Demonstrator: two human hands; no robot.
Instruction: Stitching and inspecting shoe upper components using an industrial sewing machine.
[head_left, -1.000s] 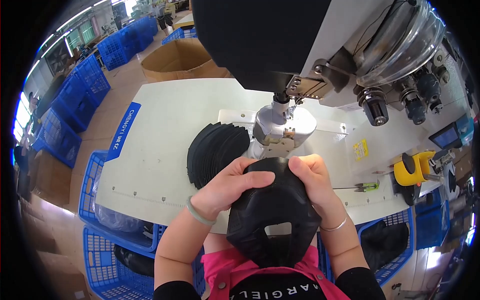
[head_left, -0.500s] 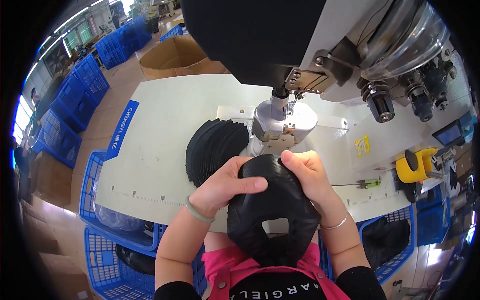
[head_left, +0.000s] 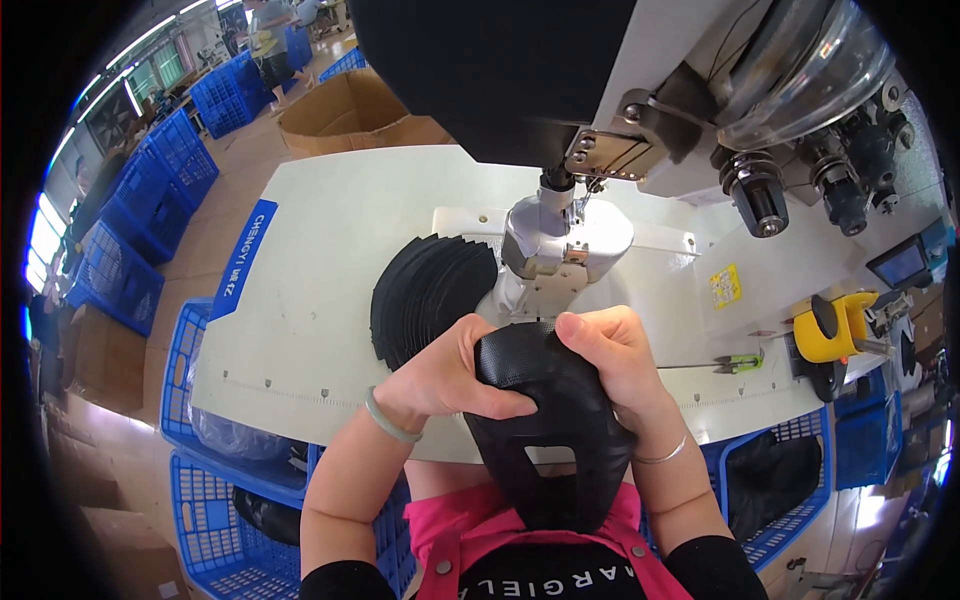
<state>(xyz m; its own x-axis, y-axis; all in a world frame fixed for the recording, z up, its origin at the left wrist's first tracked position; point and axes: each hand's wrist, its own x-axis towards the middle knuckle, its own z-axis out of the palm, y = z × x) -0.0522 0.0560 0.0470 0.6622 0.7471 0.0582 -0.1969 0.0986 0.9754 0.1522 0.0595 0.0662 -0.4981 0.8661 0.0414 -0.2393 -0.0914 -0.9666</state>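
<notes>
A black shoe upper [head_left: 570, 412] with a cut-out opening is gripped between my two hands, in front of the sewing machine's metal post [head_left: 565, 240]. My left hand [head_left: 445, 372] wraps its left edge, thumb lying across the top. On the opposite side my right hand [head_left: 618, 358] is closed round the edge, its thumb over the perforated end. The fingers beneath the upper are hidden. To the left of the post, a fanned stack of thin black pieces [head_left: 425, 300] lies on the white table [head_left: 300, 300], close to my left hand.
Overhead hangs the dark machine head [head_left: 490, 80]. Green-handled snips [head_left: 738, 363] and a yellow device [head_left: 832, 328] sit at the right. Blue baskets [head_left: 225, 545] flank my lap. Beyond the table stand a cardboard box [head_left: 350, 115] and a person [head_left: 270, 40].
The upper has tilted and turned in my hands, its perforated end slightly nearer me. My left thumb has slid lower on it. A person has come into view at the back left.
</notes>
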